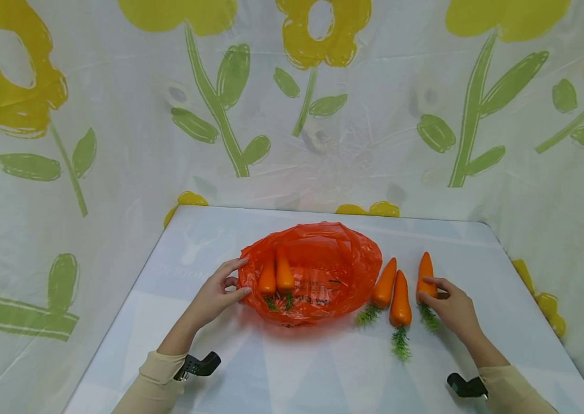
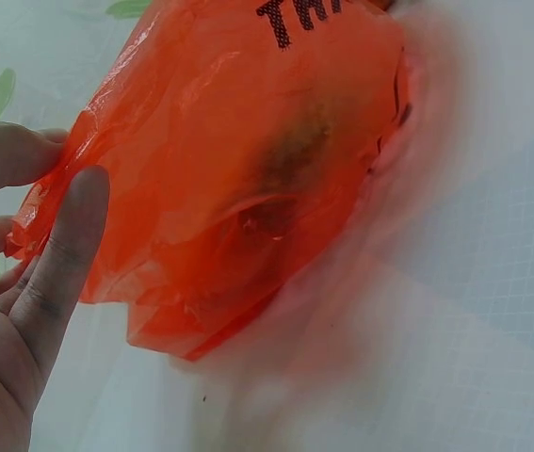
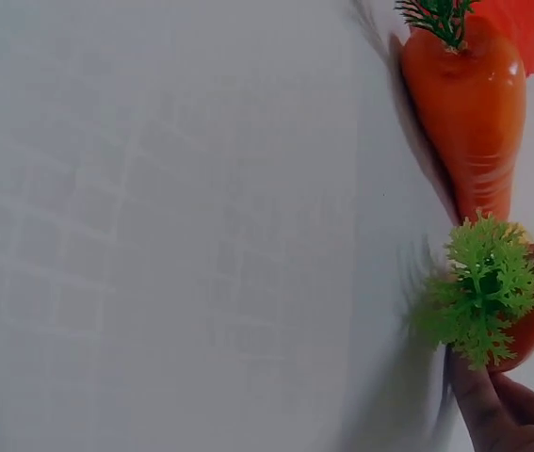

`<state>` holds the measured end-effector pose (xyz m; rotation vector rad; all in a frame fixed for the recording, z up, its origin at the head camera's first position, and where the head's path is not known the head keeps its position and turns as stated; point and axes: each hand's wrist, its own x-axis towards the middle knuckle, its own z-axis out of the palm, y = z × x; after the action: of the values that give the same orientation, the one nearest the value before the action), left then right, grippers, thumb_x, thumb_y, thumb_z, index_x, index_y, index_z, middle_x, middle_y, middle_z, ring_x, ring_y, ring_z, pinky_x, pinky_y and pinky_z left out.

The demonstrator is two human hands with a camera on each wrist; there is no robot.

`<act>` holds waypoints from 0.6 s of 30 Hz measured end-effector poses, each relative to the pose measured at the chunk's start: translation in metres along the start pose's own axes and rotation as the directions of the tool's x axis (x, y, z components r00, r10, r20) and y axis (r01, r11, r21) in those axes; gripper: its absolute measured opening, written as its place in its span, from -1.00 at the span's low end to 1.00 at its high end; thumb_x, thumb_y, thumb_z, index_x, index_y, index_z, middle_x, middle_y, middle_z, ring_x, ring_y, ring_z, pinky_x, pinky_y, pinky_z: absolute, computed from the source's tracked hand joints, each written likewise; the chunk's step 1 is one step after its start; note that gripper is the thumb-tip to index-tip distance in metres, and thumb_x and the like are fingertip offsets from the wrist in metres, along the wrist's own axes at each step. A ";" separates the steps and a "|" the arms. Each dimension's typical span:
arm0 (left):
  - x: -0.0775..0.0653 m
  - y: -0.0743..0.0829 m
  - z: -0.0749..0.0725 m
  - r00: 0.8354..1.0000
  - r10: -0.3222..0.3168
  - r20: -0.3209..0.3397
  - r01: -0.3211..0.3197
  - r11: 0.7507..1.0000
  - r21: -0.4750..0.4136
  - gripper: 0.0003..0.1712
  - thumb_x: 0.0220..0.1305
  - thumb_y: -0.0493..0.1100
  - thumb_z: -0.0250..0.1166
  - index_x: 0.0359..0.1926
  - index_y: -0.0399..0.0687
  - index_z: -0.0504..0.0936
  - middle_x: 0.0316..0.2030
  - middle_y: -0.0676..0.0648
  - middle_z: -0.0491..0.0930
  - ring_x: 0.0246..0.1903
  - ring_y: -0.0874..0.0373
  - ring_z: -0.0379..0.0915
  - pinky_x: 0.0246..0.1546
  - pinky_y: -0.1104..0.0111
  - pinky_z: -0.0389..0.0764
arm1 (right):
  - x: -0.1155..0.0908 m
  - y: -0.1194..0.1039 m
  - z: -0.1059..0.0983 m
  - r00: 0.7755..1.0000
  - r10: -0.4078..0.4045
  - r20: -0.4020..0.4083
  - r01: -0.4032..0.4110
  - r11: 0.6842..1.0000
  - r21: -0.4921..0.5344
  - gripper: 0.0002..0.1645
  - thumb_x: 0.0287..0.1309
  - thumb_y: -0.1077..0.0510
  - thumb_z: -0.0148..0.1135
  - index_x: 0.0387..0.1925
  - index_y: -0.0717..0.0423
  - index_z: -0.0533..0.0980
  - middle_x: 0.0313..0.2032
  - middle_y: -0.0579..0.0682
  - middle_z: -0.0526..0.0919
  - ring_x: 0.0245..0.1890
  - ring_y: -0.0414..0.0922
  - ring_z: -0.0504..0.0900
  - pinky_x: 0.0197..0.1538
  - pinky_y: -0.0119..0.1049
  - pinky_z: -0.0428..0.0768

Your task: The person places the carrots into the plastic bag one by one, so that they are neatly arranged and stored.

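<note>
A red plastic bag (image 1: 323, 253) lies on the table with its mouth spread wide. Two orange carrots with green tops are inside it, one of them a carrot (image 1: 284, 273) near the left wall. My left hand (image 1: 214, 296) pinches the bag's left rim between thumb and fingers; the left wrist view shows the film (image 2: 191, 179) between them. At the right, my right hand (image 1: 452, 305) grips a carrot (image 1: 426, 267) by its thick end, its leafy top (image 3: 488, 287) towards the right wrist camera. Two more carrots, a nearer one (image 1: 400, 302) and another (image 1: 385, 282), lie between bag and right hand.
The pale table (image 1: 292, 368) has a patterned top and stands against a flower-print cloth (image 1: 354, 155) at the back and sides. A black wrist camera (image 1: 201, 365) sits on the left wrist, another camera (image 1: 465, 385) on the right.
</note>
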<state>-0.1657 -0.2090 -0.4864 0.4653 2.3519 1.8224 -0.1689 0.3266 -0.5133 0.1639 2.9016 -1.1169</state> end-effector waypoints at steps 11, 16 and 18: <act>0.001 -0.001 0.000 1.000 0.000 0.002 0.000 1.000 0.007 -0.22 0.33 -0.26 0.39 0.49 -0.19 0.28 0.48 -0.27 0.11 -0.14 -0.01 0.55 -0.22 0.37 0.72 | -0.004 -0.004 0.001 1.000 0.005 -0.021 -0.005 1.000 0.009 -0.26 0.33 -0.18 0.31 0.31 0.24 0.46 0.26 0.41 0.47 0.10 0.27 0.57 -0.12 -0.28 0.66; 0.001 -0.002 0.000 1.000 -0.002 0.000 0.002 1.000 0.010 -0.23 0.34 -0.26 0.39 0.49 -0.18 0.28 0.48 -0.27 0.11 -0.14 -0.02 0.54 -0.22 0.37 0.72 | -0.005 -0.002 0.003 0.999 0.000 -0.050 0.002 0.999 0.041 -0.29 0.33 -0.16 0.32 0.30 0.22 0.48 0.24 0.40 0.49 0.09 0.26 0.58 -0.23 -0.53 0.54; 0.001 -0.001 0.000 1.000 -0.003 -0.002 0.003 1.000 0.012 -0.23 0.34 -0.26 0.39 0.49 -0.18 0.28 0.48 -0.27 0.12 -0.14 -0.03 0.54 -0.22 0.37 0.72 | -0.005 -0.001 0.004 0.998 -0.005 -0.057 0.007 0.999 0.049 -0.30 0.34 -0.16 0.31 0.30 0.22 0.48 0.24 0.40 0.50 0.09 0.26 0.58 -0.23 -0.56 0.53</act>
<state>-0.1671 -0.2090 -0.4877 0.4618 2.3644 1.8097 -0.1644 0.3230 -0.5150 0.1910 2.9269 -1.2048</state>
